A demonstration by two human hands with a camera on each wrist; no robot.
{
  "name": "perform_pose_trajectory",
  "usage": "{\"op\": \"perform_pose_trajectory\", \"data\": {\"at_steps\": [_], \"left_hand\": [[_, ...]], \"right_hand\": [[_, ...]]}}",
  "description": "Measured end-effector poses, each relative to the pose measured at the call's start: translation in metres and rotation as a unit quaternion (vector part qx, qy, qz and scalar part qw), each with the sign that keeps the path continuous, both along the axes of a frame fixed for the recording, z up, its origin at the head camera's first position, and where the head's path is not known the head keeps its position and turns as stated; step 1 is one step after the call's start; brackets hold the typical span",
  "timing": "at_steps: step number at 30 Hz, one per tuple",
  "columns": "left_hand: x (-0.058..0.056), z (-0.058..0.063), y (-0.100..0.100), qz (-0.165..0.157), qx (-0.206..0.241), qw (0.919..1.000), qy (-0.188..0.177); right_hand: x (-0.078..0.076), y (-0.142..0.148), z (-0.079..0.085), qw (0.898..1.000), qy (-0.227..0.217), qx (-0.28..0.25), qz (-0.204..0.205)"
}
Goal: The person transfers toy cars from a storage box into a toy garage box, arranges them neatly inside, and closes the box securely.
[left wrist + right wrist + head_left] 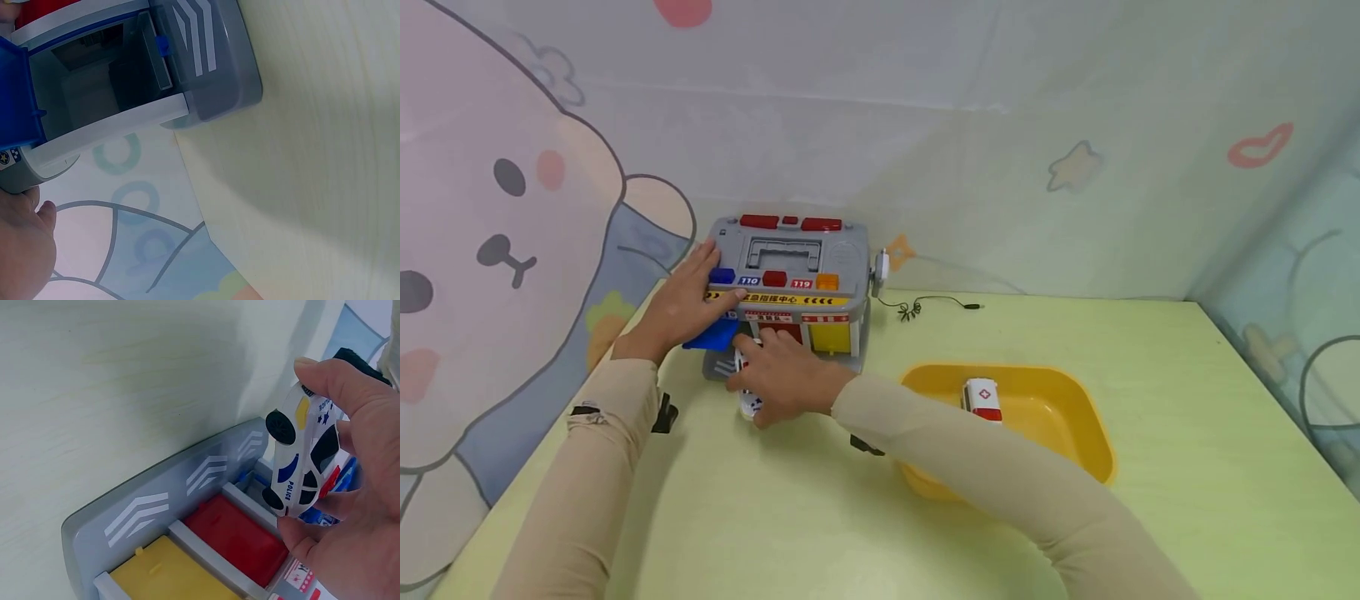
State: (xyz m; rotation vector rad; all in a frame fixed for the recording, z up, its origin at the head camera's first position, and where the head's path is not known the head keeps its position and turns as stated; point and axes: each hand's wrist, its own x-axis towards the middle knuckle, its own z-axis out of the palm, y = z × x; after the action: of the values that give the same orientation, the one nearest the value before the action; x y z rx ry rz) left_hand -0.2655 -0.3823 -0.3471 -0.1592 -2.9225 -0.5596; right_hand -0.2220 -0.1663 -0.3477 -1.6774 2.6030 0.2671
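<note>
A grey toy emergency station [842,287] with a row of garage doors stands at the back left of the table. Its blue door [14,94] is swung up, and the bay behind it shows dark and hollow in the left wrist view. My left hand [679,307] rests on the station's left top corner, fingers spread along the edge. My right hand [790,375] grips a white toy police car [300,453] by its two ends, in front of the open bay. The red door [234,537] and yellow door [172,572] are closed.
Right of the station sits a yellow tub [1078,417] holding a white toy ambulance [982,398]. My right forearm passes over the tub's near side. A thin black cable [940,300] lies behind it, close to the printed backdrop [925,150].
</note>
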Motion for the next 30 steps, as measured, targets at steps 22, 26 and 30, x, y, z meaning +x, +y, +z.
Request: {"op": "perform_pose_trajectory", "data": {"at_steps": [22,26,30], "left_hand": [[0.001,0.000,0.001,0.000,0.010,1.0000,-0.002],[0.000,-0.001,0.002,0.000,0.009,1.0000,-0.003],[-0.001,0.000,0.001,0.001,0.008,1.0000,-0.003]], "right_hand": [[-0.009,-0.016,-0.015,0.997,0.060,0.048,0.002],[-0.010,-0.019,-0.015,0.995,0.084,0.056,0.009],[-0.010,-0.022,-0.014,0.995,0.087,0.053,0.012]]}}
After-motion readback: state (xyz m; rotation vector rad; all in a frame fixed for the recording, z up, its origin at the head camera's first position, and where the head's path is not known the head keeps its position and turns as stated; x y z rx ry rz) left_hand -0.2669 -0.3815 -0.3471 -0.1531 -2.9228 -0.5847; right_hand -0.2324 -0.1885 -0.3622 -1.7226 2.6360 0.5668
